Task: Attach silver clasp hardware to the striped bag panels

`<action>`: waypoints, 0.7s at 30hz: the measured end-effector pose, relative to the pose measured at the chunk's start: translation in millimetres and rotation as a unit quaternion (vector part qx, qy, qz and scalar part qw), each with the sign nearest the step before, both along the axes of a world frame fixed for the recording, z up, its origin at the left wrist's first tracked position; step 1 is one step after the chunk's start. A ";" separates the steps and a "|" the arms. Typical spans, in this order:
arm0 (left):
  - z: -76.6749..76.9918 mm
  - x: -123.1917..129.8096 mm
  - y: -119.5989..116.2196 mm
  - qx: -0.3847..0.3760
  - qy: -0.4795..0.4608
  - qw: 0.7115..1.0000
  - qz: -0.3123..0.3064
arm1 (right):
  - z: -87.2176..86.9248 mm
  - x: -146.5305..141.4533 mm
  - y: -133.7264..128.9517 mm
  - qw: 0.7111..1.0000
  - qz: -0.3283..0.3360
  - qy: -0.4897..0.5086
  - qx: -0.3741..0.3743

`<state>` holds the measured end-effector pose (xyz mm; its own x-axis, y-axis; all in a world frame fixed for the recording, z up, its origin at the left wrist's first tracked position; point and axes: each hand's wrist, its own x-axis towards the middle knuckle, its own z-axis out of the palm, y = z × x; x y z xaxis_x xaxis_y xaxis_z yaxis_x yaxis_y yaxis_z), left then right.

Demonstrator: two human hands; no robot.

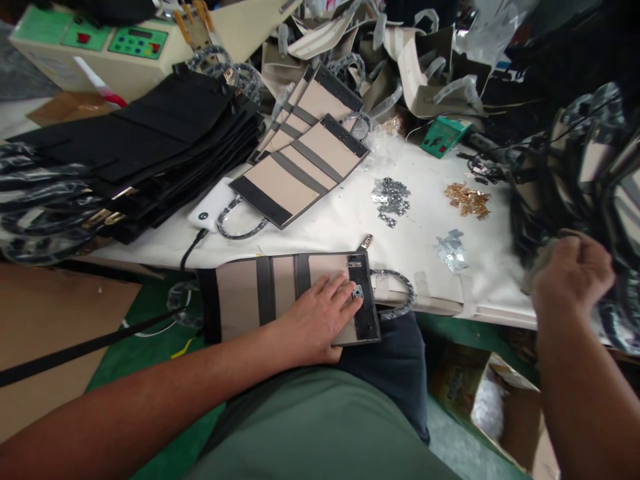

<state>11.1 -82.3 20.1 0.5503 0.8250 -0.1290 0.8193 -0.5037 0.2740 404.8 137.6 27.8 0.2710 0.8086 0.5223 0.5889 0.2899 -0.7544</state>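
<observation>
A beige bag panel (pixel 285 287) with dark bands and black ends lies across my lap, against the table's front edge. My left hand (pixel 320 317) rests flat on it, fingers spread. Close to those fingertips, a small metal plate (pixel 357 292) sits on the black end strip. A gold clasp (pixel 367 241) sticks out at the panel's top corner, and a plastic-wrapped handle (pixel 400 293) loops out to the right. At the far right my right hand (pixel 573 270) is closed, blurred, beside a pile of bag pieces (pixel 595 147); what it grips is unclear.
On the white table are loose silver plates (pixel 393 197), gold fittings (pixel 467 200) and thin metal plates (pixel 453 250). Stacked black panels (pixel 150 127), more beige panels (pixel 305 167) and a green control box (pixel 445 137) stand behind. An open carton (pixel 520 413) is below.
</observation>
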 end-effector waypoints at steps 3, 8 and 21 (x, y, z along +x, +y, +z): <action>1.5 1.1 -0.5 0.004 0.006 1.000 0.000 | 23.6 -56.3 -36.7 0.951 0.128 0.282 0.002; 4.8 2.1 1.0 0.007 0.013 1.000 -0.003 | 27.6 -174.4 -87.7 0.799 0.282 0.510 -0.149; 1.0 -2.7 2.0 0.028 -0.001 1.000 -0.007 | -7.8 -227.6 -104.4 0.742 0.288 0.559 -0.234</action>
